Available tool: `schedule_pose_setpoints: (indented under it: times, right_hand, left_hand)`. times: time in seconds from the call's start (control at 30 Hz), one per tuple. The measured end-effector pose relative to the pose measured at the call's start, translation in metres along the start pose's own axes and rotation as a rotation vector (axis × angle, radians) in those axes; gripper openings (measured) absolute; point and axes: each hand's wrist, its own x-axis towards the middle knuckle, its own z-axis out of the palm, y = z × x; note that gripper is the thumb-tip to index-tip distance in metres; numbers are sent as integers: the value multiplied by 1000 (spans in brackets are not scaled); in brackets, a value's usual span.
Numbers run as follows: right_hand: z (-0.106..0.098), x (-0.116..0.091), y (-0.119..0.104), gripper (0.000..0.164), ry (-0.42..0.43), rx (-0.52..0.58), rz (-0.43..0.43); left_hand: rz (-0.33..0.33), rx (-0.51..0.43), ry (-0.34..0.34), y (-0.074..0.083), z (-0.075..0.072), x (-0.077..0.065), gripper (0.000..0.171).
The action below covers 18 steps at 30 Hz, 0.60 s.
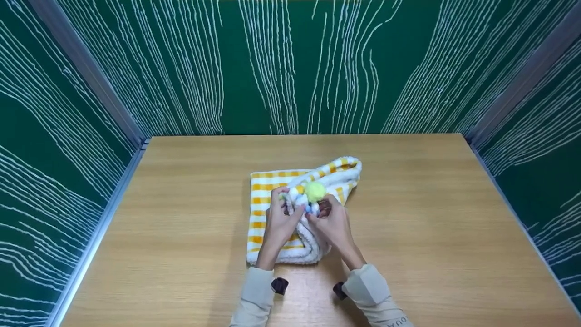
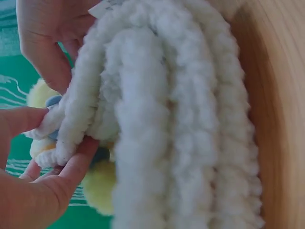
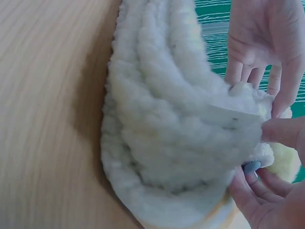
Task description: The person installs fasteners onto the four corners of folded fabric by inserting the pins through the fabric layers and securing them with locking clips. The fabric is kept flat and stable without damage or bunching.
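A yellow-and-white checked cloth (image 1: 259,200) with fluffy white lining lies folded on the table, its upper right part raised in a loose fold. Light green pompom (image 1: 315,191) and smaller white, yellow and blue pieces sit where both hands meet. My left hand (image 1: 282,222) pinches the fluffy edge from the left, thumb against fingers. From the right, my right hand (image 1: 333,223) pinches the edge beside the pompom. The right wrist view shows a white label (image 3: 236,114) on the lining and a small grey-blue round piece (image 3: 251,167) by the right fingers. Hands partly hide the small pieces.
The wooden table (image 1: 181,218) spreads around the cloth. Green walls (image 1: 308,68) with white wavy lines stand behind it and at both sides, with metal strips along the edges. A small black object (image 1: 280,286) sits at the left cuff, another (image 1: 339,290) at the right.
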Motion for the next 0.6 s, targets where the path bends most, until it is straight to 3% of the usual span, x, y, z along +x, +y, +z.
schedule_pose_setpoints:
  times: [0.1,0.23,0.37,0.5,0.6]
  right_hand:
    - [-10,-4,-1,33,25,43,14]
    - [-29,-16,2,49,74,76,45]
    - [-49,-32,5,64,135,118,35]
    - [-68,-51,6,59,166,207,55]
    - [-80,-65,17,49,166,305,127]
  left_hand:
    - [59,0,-3,7,7,-4,49]
    - [138,28,-9,18,25,-13,48]
    - [273,72,-13,25,47,-25,45]
    - [430,141,-38,26,69,-39,44]
    - [528,206,-73,25,84,-50,44]
